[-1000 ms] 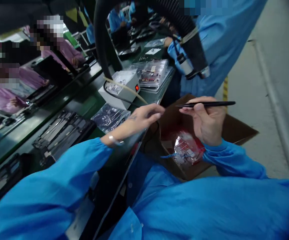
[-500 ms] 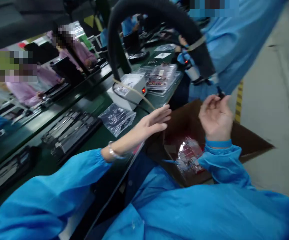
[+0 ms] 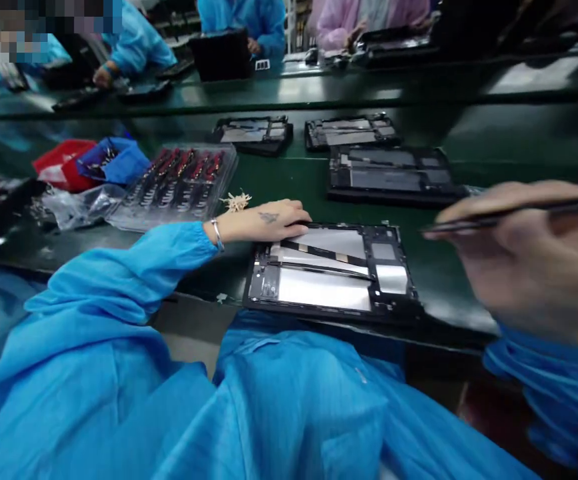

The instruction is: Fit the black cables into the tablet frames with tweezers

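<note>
An opened tablet (image 3: 325,299) lies near the front edge of the green bench, its silver panels and black ribbon cables facing up. My left hand (image 3: 271,221) rests on its far left edge, fingers lying along the rim and thumb just over the frame. Off to the right and raised above the bench, my right hand (image 3: 529,260) is closed around thin black tweezers (image 3: 563,205). Their tip points left, apart from the tablet. Motion blurs this hand and the tool.
Several more opened tablets, one of them a dark unit (image 3: 386,175), lie behind mine. On the left are a clear tray (image 3: 221,175) of red-and-black parts, a red bin (image 3: 43,163), a blue bin (image 3: 136,163) and plastic bags (image 3: 86,207). Co-workers sit across the bench and at my left.
The view has swung from the box and black hose to the bench with the tablet. My left hand has come onto the tablet; my right hand has left the hose end and now holds tweezers.
</note>
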A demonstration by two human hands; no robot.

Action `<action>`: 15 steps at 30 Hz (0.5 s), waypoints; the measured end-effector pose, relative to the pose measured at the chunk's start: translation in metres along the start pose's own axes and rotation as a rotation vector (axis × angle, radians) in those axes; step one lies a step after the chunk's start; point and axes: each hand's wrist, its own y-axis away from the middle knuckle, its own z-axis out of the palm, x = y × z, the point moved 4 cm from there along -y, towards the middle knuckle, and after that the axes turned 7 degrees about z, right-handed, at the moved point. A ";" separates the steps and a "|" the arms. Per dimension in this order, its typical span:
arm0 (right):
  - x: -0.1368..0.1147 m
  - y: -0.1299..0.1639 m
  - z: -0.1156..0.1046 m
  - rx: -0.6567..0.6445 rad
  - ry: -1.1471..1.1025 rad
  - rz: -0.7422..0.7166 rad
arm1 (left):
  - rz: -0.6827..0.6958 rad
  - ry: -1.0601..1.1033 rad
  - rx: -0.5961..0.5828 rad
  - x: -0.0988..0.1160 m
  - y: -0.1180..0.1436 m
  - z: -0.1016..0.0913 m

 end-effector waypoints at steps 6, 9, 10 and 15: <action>0.053 -0.049 0.050 -0.161 0.288 0.121 | -0.004 -0.034 0.183 0.013 -0.004 0.027; 0.066 -0.043 0.042 -0.166 0.469 0.156 | 0.002 -0.041 0.155 0.017 -0.001 0.028; 0.067 -0.041 0.040 -0.179 0.504 0.175 | 0.001 -0.040 0.152 0.018 0.000 0.027; 0.065 -0.037 0.038 -0.229 0.604 0.285 | -0.010 -0.019 0.150 0.021 0.000 0.026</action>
